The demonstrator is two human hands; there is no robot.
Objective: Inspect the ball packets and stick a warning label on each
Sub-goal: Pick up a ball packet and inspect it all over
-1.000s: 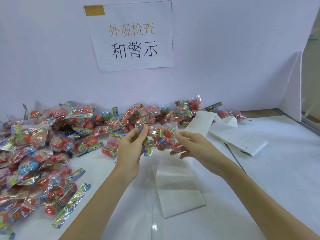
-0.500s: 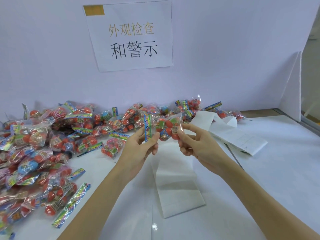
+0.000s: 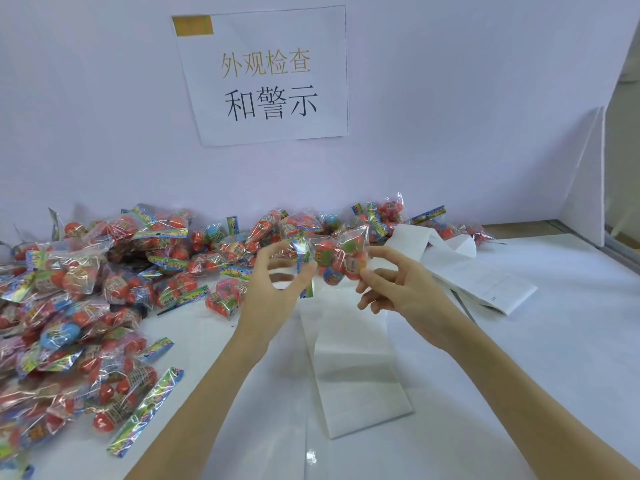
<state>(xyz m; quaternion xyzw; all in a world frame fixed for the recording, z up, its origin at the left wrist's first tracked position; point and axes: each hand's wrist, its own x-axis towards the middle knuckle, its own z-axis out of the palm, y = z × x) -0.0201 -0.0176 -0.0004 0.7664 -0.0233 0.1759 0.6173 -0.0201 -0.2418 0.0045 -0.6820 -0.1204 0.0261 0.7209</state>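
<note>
Left hand [image 3: 273, 289] and right hand [image 3: 398, 289] (both raised) pinch one ball packet [image 3: 332, 258].

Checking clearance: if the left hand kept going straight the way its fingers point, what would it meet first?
Probably the heap of ball packets against the wall, just beyond the packet the left hand holds; depth is unclear.

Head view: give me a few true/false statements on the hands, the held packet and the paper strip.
1. Both hands, left hand and right hand, hold one packet above the table. True.
2. The packet holds only blue balls. False: mostly red.
3. The paper strip lies on the table under the hands. True.
4. The loose packets are piled on the right. False: left and along the back wall.
</note>
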